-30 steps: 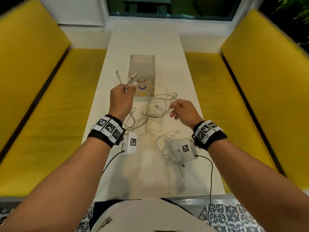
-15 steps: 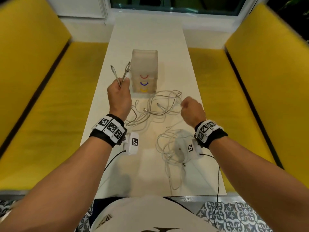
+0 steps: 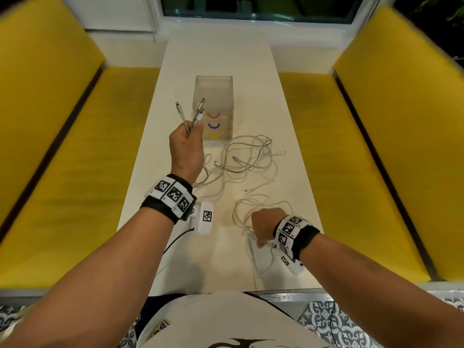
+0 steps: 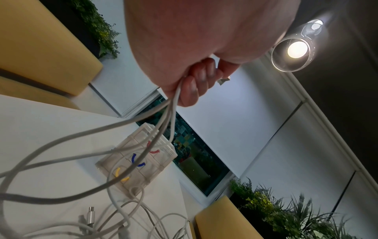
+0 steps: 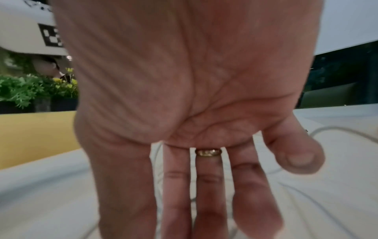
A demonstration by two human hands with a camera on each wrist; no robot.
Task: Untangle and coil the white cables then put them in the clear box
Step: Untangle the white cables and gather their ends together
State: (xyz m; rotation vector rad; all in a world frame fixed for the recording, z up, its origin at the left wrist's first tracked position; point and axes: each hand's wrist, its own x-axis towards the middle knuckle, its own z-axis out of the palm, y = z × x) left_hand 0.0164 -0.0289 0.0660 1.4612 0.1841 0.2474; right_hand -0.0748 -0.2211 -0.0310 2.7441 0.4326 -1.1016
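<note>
My left hand (image 3: 188, 141) is raised beside the clear box (image 3: 214, 94) and grips several white cable ends (image 3: 192, 114), their plugs sticking up out of the fist. In the left wrist view the curled fingers (image 4: 196, 84) clamp those cables (image 4: 141, 118), which hang down to a loose tangle (image 3: 248, 156) on the table in front of the box (image 4: 141, 161). My right hand (image 3: 262, 227) hovers low over a separate white cable loop (image 3: 241, 209) near the table's front edge. Its fingers (image 5: 206, 194) are straight and spread and hold nothing.
The long white table (image 3: 226, 54) runs away from me between two yellow benches (image 3: 75, 172) (image 3: 371, 151). The box bears red, blue and yellow curved marks (image 3: 213, 125). One loose plug end (image 3: 248, 190) lies between the tangle and the near loop.
My right hand has let go of the far tangle and drawn back towards me, down over the near cable loop, with its fingers now straight. The left hand still grips the cable ends.
</note>
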